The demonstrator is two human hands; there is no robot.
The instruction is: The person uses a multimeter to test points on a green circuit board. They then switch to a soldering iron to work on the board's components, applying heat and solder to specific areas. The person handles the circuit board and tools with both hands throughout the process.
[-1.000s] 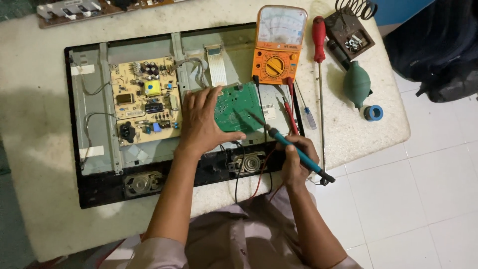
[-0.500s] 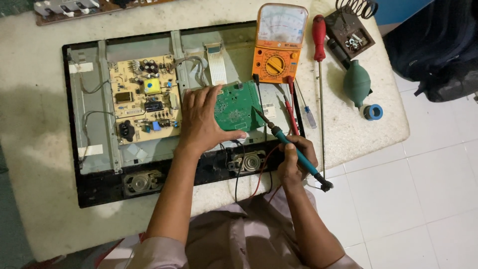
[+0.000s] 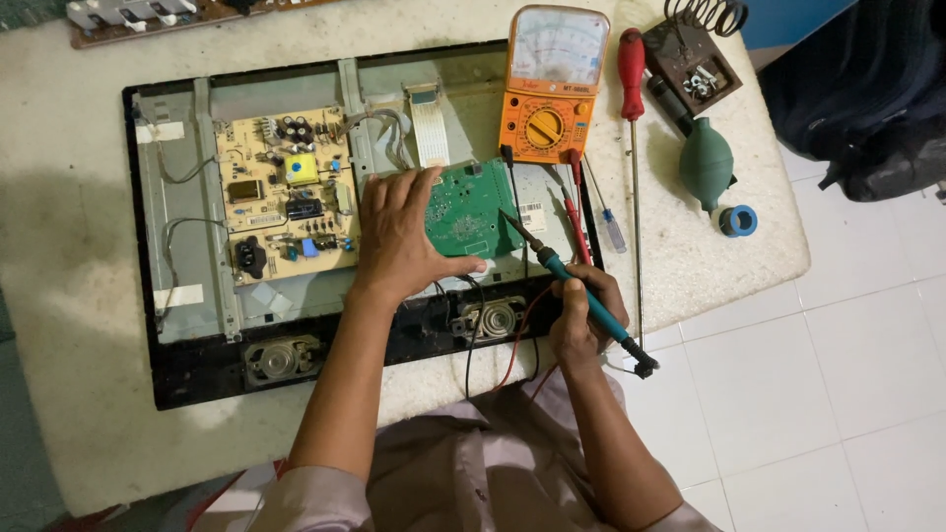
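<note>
My left hand (image 3: 399,234) lies flat on the left part of a green circuit board (image 3: 471,205), inside the opened back of a flat screen (image 3: 168,256). My right hand (image 3: 581,315) grips a teal-handled soldering iron (image 3: 581,294). Its metal tip rests at the green board's right edge. A tan power board (image 3: 281,192) with capacitors sits left of my left hand. Two oval speakers (image 3: 493,317) line the screen's lower frame.
An orange analog multimeter (image 3: 547,84) with red and black probes lies beyond the board. To its right are a red-handled screwdriver (image 3: 632,69), a green rubber bulb (image 3: 706,163), a solder roll (image 3: 738,220) and an iron stand (image 3: 695,64). A dark bag (image 3: 867,99) sits far right.
The soldering iron's tip has moved left and up onto the green board's right edge. My left hand has stayed on the board.
</note>
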